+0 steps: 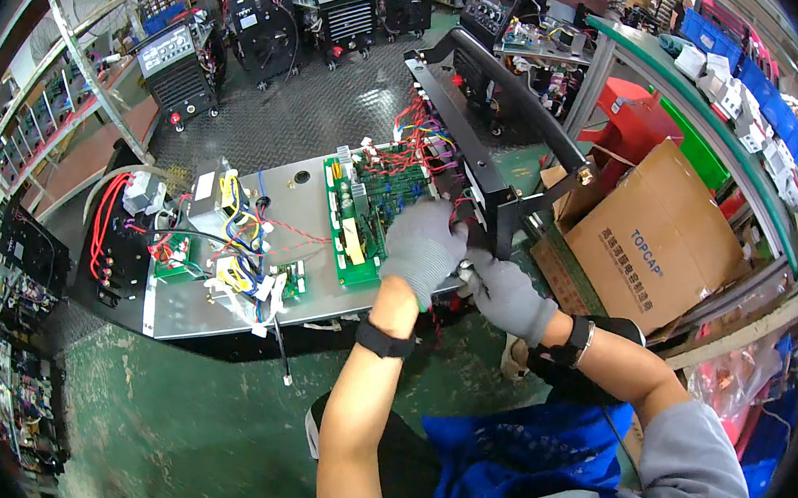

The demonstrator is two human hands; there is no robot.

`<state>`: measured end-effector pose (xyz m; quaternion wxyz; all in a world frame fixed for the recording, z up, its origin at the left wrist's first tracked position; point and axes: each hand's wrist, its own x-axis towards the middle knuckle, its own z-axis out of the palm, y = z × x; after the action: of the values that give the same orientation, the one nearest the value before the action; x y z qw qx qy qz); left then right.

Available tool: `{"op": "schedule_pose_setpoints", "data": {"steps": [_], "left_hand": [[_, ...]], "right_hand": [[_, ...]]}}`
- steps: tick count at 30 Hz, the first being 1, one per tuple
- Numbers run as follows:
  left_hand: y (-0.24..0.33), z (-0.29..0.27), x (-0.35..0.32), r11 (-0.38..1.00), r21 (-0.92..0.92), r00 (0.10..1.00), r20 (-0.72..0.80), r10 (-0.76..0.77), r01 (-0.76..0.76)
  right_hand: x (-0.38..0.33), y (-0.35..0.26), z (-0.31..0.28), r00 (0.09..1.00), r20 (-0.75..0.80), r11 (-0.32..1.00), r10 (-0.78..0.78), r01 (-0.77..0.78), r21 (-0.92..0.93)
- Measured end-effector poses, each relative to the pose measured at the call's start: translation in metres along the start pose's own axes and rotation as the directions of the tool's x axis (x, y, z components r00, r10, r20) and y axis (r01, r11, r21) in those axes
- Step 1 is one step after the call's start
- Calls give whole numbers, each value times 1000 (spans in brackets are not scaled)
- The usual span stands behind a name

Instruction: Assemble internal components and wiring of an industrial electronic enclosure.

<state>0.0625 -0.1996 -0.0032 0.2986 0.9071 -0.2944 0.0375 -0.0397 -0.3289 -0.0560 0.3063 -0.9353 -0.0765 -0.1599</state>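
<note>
At centre frame, our gloved left hand [421, 247] rests curled on the green circuit board [372, 215]. Our right hand [509, 291] grips the black panel [477, 160]'s lower edge; its grip looks closed.

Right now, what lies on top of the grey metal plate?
On the metal plate lie a green circuit board and bundled coloured wires. The left hand covers the plate's right end.
</note>
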Motion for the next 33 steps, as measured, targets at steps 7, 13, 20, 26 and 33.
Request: {"op": "schedule_pose_setpoints", "data": {"steps": [7, 13, 20, 26, 33], "left_hand": [[11, 4, -17, 990, 82, 993, 21, -116, 114], [-29, 15, -18, 875, -459, 964, 263, -31, 153], [-20, 17, -29, 709, -612, 930, 317, -185, 349], [-13, 33, -34, 921, -390, 998, -46, -41, 20], [1, 42, -30, 974, -160, 967, -169, -189, 162]], "right_hand": [[10, -20, 2, 991, -7, 954, 137, -134, -267], [15, -16, 15, 978, -79, 961, 192, -204, -189], [16, -18, 9, 978, -71, 976, 196, -202, -86], [14, -16, 2, 976, 20, 974, 219, -217, -65], [11, -26, -3, 954, 22, 934, 300, -289, -209]]}}
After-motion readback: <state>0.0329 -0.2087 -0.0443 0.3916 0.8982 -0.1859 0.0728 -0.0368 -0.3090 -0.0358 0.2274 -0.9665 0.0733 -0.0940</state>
